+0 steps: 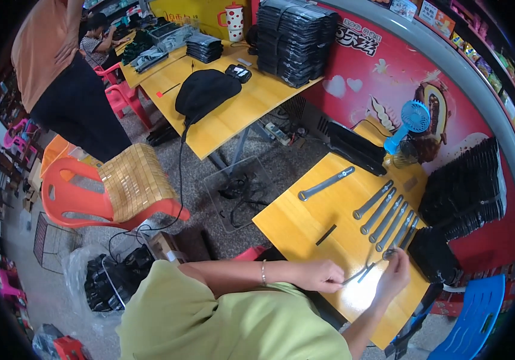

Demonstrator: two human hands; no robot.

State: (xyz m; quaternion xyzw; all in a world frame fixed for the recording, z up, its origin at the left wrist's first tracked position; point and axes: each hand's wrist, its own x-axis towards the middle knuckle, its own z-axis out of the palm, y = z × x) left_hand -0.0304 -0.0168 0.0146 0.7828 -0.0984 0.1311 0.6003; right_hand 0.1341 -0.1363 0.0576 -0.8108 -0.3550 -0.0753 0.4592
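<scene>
Over the near part of the yellow table [293, 231], my left hand [325, 276] is closed on one end of a thin dark strap [353, 277]. My right hand [395, 271] pinches the strap's other end, where a small dark loop shows at the fingertips. A bright patch of light falls on the tabletop between the hands. Beyond my right hand lies a slanted row of several grey straps [382, 211], each with a ring-like end. Another grey strap [326, 183] lies apart, farther left. A short black strip [326, 234] rests on the wood left of the row.
At the table's back stand a blue handheld fan [412, 120] and a black case [356, 147]. Black stacked pieces [464, 186] rise on the right, near a blue chair [472, 321]. A red chair [74, 195] stands left. A standing person [50, 54] is beyond the second table [224, 129].
</scene>
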